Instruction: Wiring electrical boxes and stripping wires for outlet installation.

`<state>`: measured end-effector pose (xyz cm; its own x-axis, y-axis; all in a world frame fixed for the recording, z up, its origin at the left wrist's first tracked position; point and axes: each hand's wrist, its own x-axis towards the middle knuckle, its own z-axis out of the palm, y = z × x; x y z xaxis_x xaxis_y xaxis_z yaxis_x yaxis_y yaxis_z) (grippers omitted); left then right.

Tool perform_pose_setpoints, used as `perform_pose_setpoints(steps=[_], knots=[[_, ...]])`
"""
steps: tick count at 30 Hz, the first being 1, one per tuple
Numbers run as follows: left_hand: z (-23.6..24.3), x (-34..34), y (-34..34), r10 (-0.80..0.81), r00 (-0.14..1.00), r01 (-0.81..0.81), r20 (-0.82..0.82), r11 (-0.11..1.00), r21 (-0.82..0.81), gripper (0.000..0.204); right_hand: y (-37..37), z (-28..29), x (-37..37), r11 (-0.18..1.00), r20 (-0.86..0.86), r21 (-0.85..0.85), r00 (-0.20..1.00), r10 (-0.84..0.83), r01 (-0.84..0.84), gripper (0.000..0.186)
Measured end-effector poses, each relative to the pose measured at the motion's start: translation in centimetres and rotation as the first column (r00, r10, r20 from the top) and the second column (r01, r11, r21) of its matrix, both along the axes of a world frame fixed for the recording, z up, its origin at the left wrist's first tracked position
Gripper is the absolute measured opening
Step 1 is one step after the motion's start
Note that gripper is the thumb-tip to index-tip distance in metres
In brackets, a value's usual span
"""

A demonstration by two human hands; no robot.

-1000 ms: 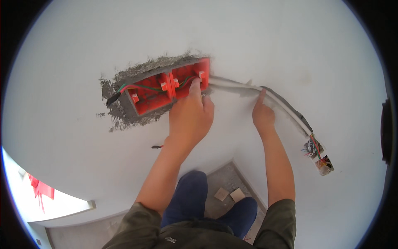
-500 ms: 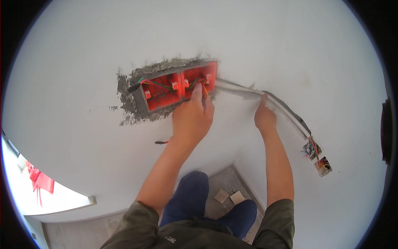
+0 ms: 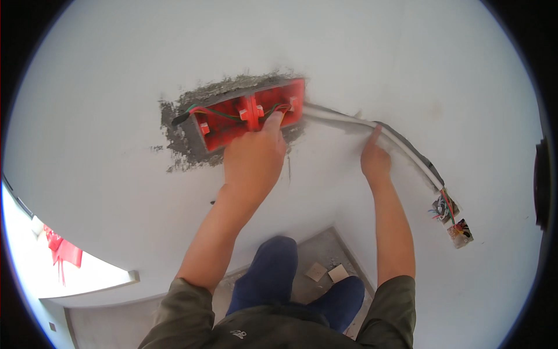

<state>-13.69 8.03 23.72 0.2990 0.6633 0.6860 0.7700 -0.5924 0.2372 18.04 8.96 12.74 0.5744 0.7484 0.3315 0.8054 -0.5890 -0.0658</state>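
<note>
A red double wall box [image 3: 224, 136] is set into the pale wall, with rough grey mortar round it. My left hand [image 3: 254, 156] is at its right half, index finger stretched toward the opening and the other fingers curled. Thin coloured wires [image 3: 281, 109], one of them yellow, run at those fingers, which seem closed on them; the exact grip is partly hidden. My right hand [image 3: 376, 160] points its index finger up against a white conduit [image 3: 407, 149], the other fingers folded. The conduit runs along a groove from the box toward the lower right.
Two small open boxes with loose wires [image 3: 446, 208] lie at the conduit's far end. Green and red wires [image 3: 200, 109] rest over the red box's left edge. Two pale tiles [image 3: 337, 273] lie on the floor by my knees. A red bow-like decoration [image 3: 65, 251] hangs at left.
My left hand has moved slightly left in view, with its fingertip still at the wires. My right fingertip sits slightly higher on the conduit. The whole view has shifted a little.
</note>
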Motion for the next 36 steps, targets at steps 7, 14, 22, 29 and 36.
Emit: perform_pose_setpoints(steps=[7,14,22,29,36], knots=[[1.2,-1.5,-0.7,0.071,0.961,-0.041,-0.267,0.992,0.116,0.035,-0.5,0.8,-0.5,0.999,-0.062,0.007,0.997,0.04,-0.04,0.082],[2.9,-0.4,-1.8,0.033,0.86,-0.007,-0.509,0.999,0.053,0.052,-1.3,0.8,-0.1,0.998,-0.049,0.02,0.997,0.058,-0.057,0.081],[3.0,1.7,-0.4,-0.053,0.941,-0.009,-0.334,0.983,-0.181,0.062,-0.5,0.7,-0.5,0.996,-0.163,0.067,0.984,0.074,-0.064,0.078],[2.2,2.2,0.0,-0.049,0.96,0.007,-0.275,0.989,-0.151,0.062,-0.5,-0.1,-0.1,0.992,-0.135,0.101,0.987,0.085,-0.072,0.079],[-0.9,-0.8,-1.0,-0.223,0.969,0.235,0.106,0.965,-0.12,0.053,-0.8,0.7,-0.2,0.997,-0.124,0.047,0.99,0.066,-0.06,0.081]])
